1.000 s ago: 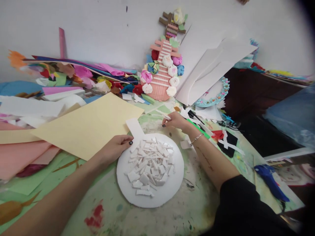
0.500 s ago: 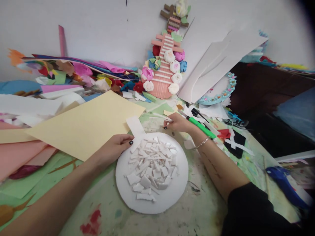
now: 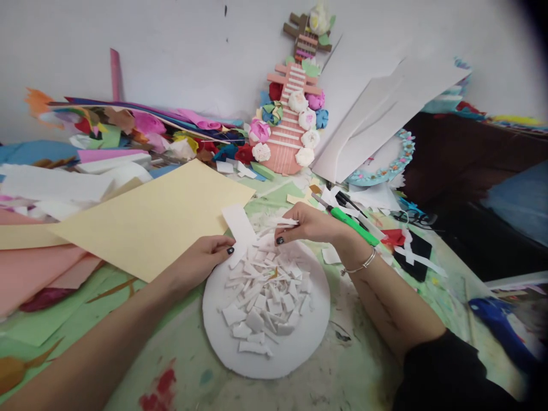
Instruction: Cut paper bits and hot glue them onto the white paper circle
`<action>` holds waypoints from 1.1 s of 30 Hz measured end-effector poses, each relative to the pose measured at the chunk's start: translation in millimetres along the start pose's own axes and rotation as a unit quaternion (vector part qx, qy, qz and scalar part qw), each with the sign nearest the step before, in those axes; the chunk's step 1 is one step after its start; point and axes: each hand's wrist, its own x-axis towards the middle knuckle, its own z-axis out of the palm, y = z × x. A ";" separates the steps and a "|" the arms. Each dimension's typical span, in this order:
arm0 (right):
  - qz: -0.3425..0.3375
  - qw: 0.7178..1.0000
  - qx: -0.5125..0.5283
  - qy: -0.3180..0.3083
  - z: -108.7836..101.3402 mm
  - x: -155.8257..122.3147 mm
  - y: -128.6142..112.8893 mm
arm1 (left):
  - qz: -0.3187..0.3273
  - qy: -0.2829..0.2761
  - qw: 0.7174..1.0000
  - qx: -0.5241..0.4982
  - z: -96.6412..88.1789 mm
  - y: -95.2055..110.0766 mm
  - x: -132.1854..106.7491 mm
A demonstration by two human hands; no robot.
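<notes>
A round white board (image 3: 269, 365), seemingly foam, lies on the table and bears a heap of small white scraps (image 3: 259, 302). My left hand (image 3: 212, 257) grips the board's upper left edge, thumb on top. Beside that thumb a white rectangular strip (image 3: 238, 224) sticks out past the rim. Over the board's far edge, my right hand (image 3: 302, 222) pinches several thin white strips (image 3: 282, 222) between thumb and fingers. A small yellow-brown bit (image 3: 274, 273) shows on the heap.
A cream sheet (image 3: 158, 217) lies left of the board. Behind stand a pink flower-covered paper instrument (image 3: 286, 134) and a white sheet (image 3: 381, 114) leaning on the wall. A green-handled cutter (image 3: 353, 225), a black piece (image 3: 415, 257) and a blue tool (image 3: 500, 325) lie to the right.
My right hand has come nearer and left with the strips, from beyond the board to over its far edge. My left hand stays at the rim. A yellow-brown bit now shows on the heap.
</notes>
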 end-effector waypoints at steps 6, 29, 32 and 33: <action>0.096 0.977 -0.061 0.179 -10.1 16.9 15.4 | 0.007 -0.005 1.000 -0.006 -2.0 -3.8 3.2; 0.040 0.986 -0.101 0.128 25.5 5.6 -19.8 | 0.016 -0.026 1.000 -0.004 -1.9 6.1 -2.8; 0.029 0.984 -0.099 0.142 37.1 -14.2 -26.1 | 0.016 -0.010 1.000 0.004 -1.8 7.6 -4.4; 0.033 0.981 -0.090 0.166 39.2 -21.3 -25.5 | 0.011 -0.013 1.000 -0.001 -1.9 8.0 -5.0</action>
